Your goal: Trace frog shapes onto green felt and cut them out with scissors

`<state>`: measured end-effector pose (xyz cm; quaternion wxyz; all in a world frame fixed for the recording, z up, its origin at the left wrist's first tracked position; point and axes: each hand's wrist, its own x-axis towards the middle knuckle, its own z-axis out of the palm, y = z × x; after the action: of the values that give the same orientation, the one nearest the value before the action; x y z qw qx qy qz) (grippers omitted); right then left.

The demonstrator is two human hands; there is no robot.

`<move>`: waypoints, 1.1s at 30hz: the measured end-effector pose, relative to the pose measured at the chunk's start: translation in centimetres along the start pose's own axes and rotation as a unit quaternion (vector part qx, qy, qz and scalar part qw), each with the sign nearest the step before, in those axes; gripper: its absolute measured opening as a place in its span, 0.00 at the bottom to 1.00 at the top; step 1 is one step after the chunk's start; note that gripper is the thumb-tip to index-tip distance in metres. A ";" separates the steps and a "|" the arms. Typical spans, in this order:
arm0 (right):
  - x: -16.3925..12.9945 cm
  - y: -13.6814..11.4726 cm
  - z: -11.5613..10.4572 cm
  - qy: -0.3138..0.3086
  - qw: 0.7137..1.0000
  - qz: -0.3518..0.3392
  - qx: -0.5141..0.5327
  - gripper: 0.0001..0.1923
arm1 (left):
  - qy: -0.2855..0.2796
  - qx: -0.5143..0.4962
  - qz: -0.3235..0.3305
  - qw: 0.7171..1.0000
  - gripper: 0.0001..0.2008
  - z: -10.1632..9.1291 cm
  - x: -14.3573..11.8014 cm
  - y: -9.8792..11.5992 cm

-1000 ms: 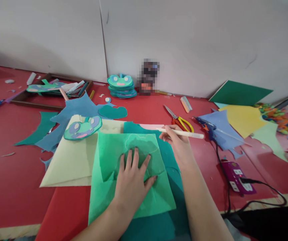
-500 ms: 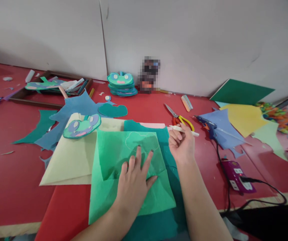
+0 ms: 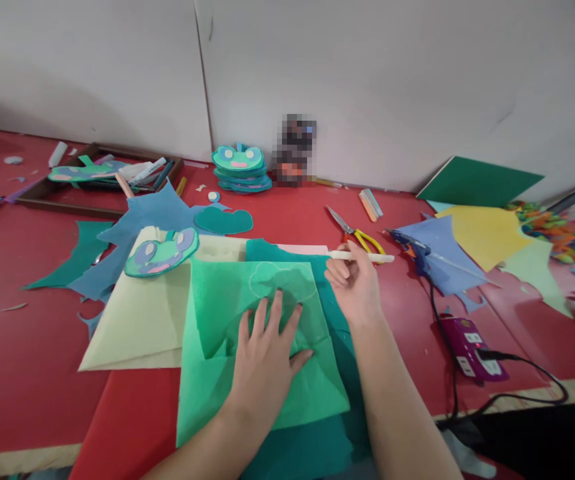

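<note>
Head view: a green sheet (image 3: 210,397) is seen front and centre, laid over a teal sheet (image 3: 307,453) and lapped across the cream sheet (image 3: 140,327) at its left.
Left hand (image 3: 266,353): fingers are spread wide, palm down on the green sheet, apparently so that its creased layer is held flat.
White outline (image 3: 285,275): left clear above the fingertips, near the top edge, where it can be seen.
Right hand (image 3: 355,283): the white pen (image 3: 382,258) is pinched between thumb and fingers, beside the sheet's upper right corner; by the look of it, the marked area is thus kept uncovered.
Face cut-out (image 3: 162,253): rested on the cream sheet, perhaps where it can be glanced at.
Scissors (image 3: 348,229): laid just beyond the pen, seemingly within easy reach.
Glue gun (image 3: 412,250): parked farther right, clear of the sheets under the hands.
</note>
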<state>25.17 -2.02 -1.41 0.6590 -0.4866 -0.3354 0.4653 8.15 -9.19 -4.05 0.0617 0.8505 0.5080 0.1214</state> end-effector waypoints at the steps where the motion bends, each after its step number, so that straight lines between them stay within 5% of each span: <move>1: -0.1 0.3 0.2 0.000 0.999 -0.016 -0.033 0.12 | -0.008 -0.007 0.000 1.000 0.26 0.0 0.0 -0.1; 8: -0.3 3.4 1.5 -0.056 0.968 -0.086 -0.228 0.11 | -0.026 -0.025 0.004 0.999 0.26 0.0 0.2 -0.2; 33: -0.5 4.6 1.2 -0.118 0.944 -0.088 -0.294 0.11 | -0.028 0.003 -0.002 1.000 0.30 0.6 0.2 -0.1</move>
<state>22.62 -1.71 -5.40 0.4808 -0.5687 -0.5743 0.3399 8.35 -9.01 -4.64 0.0739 0.8527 0.5082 0.0956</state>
